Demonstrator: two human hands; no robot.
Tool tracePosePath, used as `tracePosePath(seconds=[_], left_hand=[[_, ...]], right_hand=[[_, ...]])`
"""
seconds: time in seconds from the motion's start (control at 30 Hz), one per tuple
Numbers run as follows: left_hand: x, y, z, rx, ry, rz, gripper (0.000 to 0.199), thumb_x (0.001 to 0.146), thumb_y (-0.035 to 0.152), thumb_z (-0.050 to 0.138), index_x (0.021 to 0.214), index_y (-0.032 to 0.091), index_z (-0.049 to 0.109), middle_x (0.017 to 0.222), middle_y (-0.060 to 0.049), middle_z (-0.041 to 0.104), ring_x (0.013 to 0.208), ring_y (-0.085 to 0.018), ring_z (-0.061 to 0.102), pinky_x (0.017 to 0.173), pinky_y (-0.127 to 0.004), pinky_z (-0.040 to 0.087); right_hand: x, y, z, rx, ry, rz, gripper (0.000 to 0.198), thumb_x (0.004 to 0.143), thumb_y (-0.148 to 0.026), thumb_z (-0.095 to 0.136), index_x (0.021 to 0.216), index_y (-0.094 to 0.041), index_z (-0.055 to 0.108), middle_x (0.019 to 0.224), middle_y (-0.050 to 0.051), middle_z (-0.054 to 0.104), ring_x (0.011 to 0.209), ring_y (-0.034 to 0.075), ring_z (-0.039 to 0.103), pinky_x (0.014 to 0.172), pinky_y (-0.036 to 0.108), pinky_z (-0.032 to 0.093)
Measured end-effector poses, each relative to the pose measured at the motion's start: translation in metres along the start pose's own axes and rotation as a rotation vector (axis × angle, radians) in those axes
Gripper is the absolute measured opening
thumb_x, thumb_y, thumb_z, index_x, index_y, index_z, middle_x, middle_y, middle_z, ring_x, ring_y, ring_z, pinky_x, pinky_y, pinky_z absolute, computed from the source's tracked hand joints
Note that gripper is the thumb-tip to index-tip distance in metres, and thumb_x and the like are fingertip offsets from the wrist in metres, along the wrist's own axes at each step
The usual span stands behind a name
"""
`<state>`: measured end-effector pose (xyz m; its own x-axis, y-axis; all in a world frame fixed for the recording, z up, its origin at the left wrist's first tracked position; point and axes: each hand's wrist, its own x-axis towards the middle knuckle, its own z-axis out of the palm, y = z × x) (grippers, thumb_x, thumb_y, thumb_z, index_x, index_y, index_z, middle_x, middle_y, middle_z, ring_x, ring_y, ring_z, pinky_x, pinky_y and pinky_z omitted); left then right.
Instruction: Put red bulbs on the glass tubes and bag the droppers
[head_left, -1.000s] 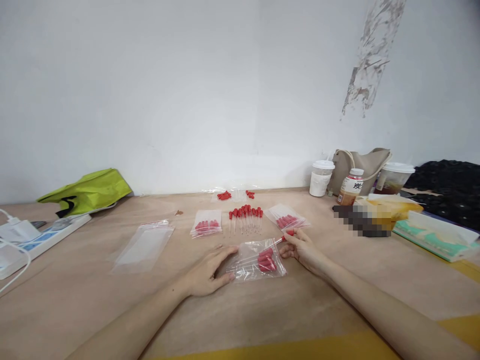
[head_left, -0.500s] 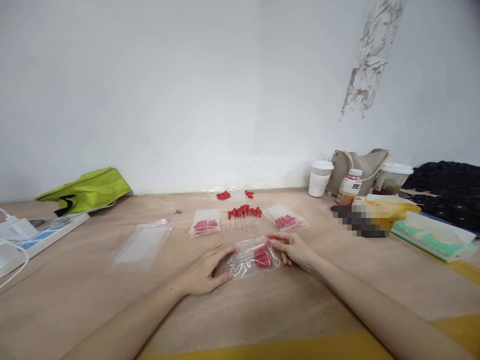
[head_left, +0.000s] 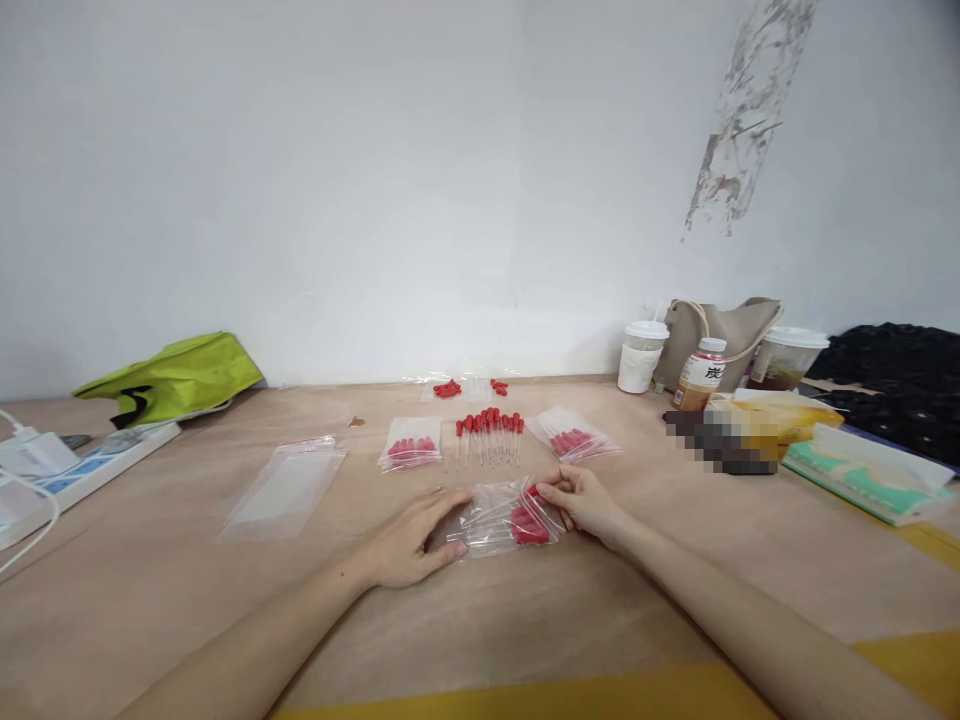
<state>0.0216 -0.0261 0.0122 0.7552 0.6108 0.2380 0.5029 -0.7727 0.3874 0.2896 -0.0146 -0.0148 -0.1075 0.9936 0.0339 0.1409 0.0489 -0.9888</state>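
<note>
A clear zip bag [head_left: 487, 525] holding several droppers with red rubber bulbs [head_left: 528, 524] lies before me. My left hand [head_left: 416, 535] is spread at the bag's left end, fingers at its far corner and thumb at its near corner. My right hand [head_left: 581, 500] is closed at the other end, thumb and forefinger pinching the red bulb of a dropper [head_left: 534, 491] at the bag's mouth. Loose droppers [head_left: 489, 425] with red bulbs and clear stems lie in a row beyond the bag. Filled bags flank them, one on the left [head_left: 411, 445] and one on the right [head_left: 574, 438].
Flat clear bags [head_left: 281, 490] are stacked at the left. Red bulbs [head_left: 448, 389] lie on plastic by the wall. A power strip [head_left: 105, 462] and green bag [head_left: 180, 380] stand far left; cups, a bottle [head_left: 700, 375] and a tissue pack [head_left: 862, 475] are at the right.
My right fingers have shifted slightly on the dropper's bulb at the bag's mouth. The bulbs inside have moved slightly right and down. My left hand has hardly moved.
</note>
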Motion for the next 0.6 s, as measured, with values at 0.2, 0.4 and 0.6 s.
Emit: tracePosePath(seconds=[0.2, 0.4, 0.6], left_hand=[[0.0001, -0.0003, 0.001, -0.002, 0.012, 0.01, 0.05, 0.083, 0.035, 0.046, 0.129, 0.023, 0.03, 0.129, -0.007, 0.041, 0.116, -0.022, 0.039, 0.097, -0.039, 0.032], [0.0002, 0.0001, 0.0007, 0.012, 0.006, 0.002, 0.05, 0.083, 0.036, 0.046, 0.129, 0.023, 0.03, 0.129, -0.006, 0.042, 0.116, -0.022, 0.039, 0.097, -0.038, 0.032], [-0.0006, -0.0004, 0.0013, 0.025, 0.006, -0.011, 0.051, 0.083, 0.037, 0.047, 0.129, 0.023, 0.03, 0.129, -0.006, 0.041, 0.117, -0.022, 0.039, 0.098, -0.038, 0.031]], right_hand=[[-0.0014, -0.0003, 0.0016, -0.036, 0.094, 0.064, 0.018, 0.065, -0.026, 0.062, 0.071, -0.017, 0.048, 0.045, -0.007, 0.051, 0.028, 0.004, 0.037, 0.028, 0.016, 0.026], [-0.0001, -0.0035, 0.0023, -0.105, 0.168, 0.143, 0.022, 0.069, -0.032, 0.058, 0.062, -0.017, 0.044, 0.046, -0.004, 0.055, 0.03, 0.005, 0.042, 0.028, 0.016, 0.031], [0.0021, 0.0023, 0.0041, -0.208, 0.186, 0.064, 0.023, 0.067, -0.034, 0.058, 0.059, -0.018, 0.044, 0.04, -0.006, 0.049, 0.028, 0.007, 0.042, 0.026, 0.017, 0.031]])
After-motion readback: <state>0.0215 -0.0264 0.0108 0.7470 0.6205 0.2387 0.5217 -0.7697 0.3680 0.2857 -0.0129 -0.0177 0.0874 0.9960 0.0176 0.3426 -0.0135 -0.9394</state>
